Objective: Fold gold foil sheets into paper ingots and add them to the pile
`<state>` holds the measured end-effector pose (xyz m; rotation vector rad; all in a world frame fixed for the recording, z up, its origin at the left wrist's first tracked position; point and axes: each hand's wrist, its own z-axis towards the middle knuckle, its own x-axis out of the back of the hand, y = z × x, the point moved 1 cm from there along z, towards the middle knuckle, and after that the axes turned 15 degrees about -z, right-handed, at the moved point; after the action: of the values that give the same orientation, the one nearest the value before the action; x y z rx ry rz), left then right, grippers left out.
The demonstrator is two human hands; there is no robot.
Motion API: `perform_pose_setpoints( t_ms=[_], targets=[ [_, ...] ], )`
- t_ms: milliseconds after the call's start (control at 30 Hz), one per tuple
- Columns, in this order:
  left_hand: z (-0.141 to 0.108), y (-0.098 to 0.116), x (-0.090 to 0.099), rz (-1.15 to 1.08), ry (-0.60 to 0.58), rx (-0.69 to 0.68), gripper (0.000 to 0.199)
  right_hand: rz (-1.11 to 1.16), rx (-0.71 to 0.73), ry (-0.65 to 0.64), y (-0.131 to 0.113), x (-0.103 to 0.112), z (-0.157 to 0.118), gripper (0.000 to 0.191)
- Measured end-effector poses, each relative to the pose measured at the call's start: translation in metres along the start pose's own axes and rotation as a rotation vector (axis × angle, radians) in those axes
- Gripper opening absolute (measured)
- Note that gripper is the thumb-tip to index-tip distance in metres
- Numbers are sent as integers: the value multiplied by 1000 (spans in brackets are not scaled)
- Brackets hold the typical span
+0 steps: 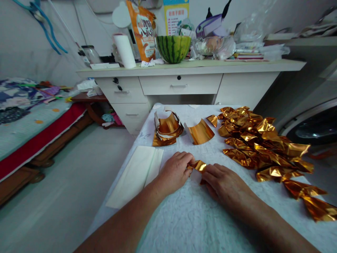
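Observation:
Between my two hands is a small piece of gold foil paper [199, 166], partly folded or twisted. My left hand [177, 172] pinches its left end, and my right hand [223, 181] has its fingers closed over the right end. My fingers cover most of the piece. Just beyond my hands a curved gold foil sheet [201, 132] lies on the table, beside a curled stack of gold foil sheets [168, 126]. To the right is a heap of folded gold foil pieces [252, 140], pinched at their middles.
White paper sheets [134, 172] lie left of my hands on the cloth-covered table [184, 225]. Behind it stands a white desk [181, 84] bearing half a watermelon [173, 48], an orange snack bag [144, 33] and a paper roll [124, 51]. A bed [39, 130] is left, a washing machine [313, 116] right.

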<state>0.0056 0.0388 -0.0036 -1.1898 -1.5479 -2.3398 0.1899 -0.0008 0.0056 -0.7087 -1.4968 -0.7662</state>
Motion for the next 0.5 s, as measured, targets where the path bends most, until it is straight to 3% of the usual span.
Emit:
perform_pose_setpoints(
  t_ms=[500],
  targets=[
    [-1, 2, 1, 21, -64, -46, 5, -109, -26, 140, 8, -5, -2, 12]
  ],
)
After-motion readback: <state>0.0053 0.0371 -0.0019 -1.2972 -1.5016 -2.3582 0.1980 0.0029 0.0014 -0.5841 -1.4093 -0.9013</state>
